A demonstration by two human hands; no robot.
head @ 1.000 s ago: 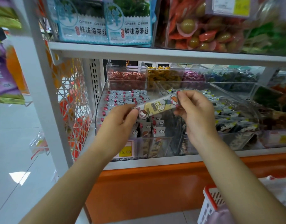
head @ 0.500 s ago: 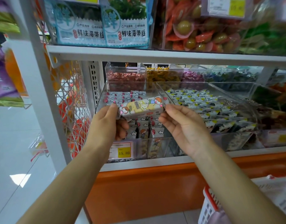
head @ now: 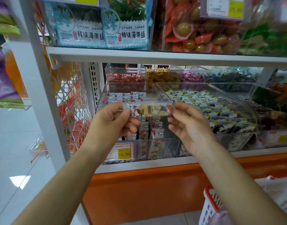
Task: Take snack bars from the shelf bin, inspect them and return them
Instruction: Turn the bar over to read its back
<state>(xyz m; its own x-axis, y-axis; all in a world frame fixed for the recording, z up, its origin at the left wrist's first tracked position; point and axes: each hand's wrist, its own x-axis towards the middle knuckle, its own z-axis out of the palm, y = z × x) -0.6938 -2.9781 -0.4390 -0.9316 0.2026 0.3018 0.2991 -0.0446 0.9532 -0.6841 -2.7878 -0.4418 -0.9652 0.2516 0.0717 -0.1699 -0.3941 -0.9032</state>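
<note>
A long snack bar (head: 150,109) in a cartoon-printed wrapper is stretched level between my hands, in front of the shelf. My left hand (head: 113,120) pinches its left end and my right hand (head: 186,122) pinches its right end. Behind and below it stands the clear shelf bin (head: 157,145), which holds several more bars of the same kind (head: 126,98), some lying flat at the back and some upright at the front.
A yellow price tag (head: 124,153) reading 15.80 hangs on the bin front. A second clear bin (head: 233,140) of dark-wrapped snacks sits to the right. The upper shelf edge (head: 155,56) runs overhead. A red-rimmed white basket (head: 211,207) stands low right.
The bar has dropped from a tilt to level and moved left and down in front of the bin. My right hand has shifted its hold to the bar's right end.
</note>
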